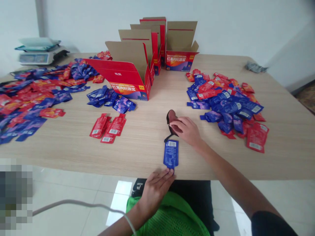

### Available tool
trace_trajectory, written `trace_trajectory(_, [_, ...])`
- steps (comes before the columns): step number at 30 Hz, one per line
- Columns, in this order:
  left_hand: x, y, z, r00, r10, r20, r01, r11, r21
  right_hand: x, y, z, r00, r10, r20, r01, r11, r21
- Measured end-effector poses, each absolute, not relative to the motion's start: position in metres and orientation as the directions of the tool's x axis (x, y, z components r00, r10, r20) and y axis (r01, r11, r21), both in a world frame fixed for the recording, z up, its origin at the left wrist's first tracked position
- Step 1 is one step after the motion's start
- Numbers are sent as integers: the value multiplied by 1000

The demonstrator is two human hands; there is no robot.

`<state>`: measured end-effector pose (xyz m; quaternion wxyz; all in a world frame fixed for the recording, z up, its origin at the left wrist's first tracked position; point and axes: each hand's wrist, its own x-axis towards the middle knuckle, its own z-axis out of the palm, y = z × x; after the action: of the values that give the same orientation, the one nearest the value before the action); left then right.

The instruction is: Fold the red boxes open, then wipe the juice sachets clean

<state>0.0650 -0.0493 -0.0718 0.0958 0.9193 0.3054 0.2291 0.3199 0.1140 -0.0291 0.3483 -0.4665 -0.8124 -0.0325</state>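
In front of me a blue pouch [170, 154] lies flat near the table's front edge, its printed back and barcode facing up. The outstretched fingers of my left hand [157, 185] rest on its narrow neck; the thumb is hidden. Just beyond the pouch, my right hand [185, 129] is closed on a pair of sunglasses [172, 117] with reddish-brown lenses and a dark frame. One dark end of the sunglasses reaches down to the pouch's upper edge. To the left lie several red pouches [113, 129], with a small pile of blue pouches [108, 98] behind them.
Open red cartons [130, 87] stand in a row at the back, beside another open carton [179, 60]. Mixed pouches are heaped at right [228, 101] and at left [36, 95]. A scale [39, 57] stands back left, and a grey cloth [256, 67] lies back right.
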Motion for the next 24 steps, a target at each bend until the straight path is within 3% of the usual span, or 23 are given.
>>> trace_trajectory(3, [66,-51,-73,692,618,372,523,-785,331,311,77,-17,-244,736,632,711,579,-399])
trace_trajectory(7, [68,-52,-77,654,647,391,518,-760,392,291,20,-28,-550,667,502,536,743,-401])
trace_trajectory(10, [67,-52,-78,654,650,386,506,-756,415,287,13,-48,-634,642,431,495,765,-413])
trace_trajectory(13, [65,-51,-78,696,615,370,502,-786,361,295,41,-61,-580,682,446,567,731,-380])
trace_trajectory(19, [65,-49,-73,692,611,384,519,-791,324,317,117,-50,-477,714,512,747,637,-191])
trace_trajectory(21, [66,-48,-72,688,613,390,519,-790,327,317,119,-35,-379,707,597,769,600,-221])
trace_trajectory(24, [67,-49,-71,683,613,396,514,-789,336,306,88,-17,-242,700,672,702,605,-377])
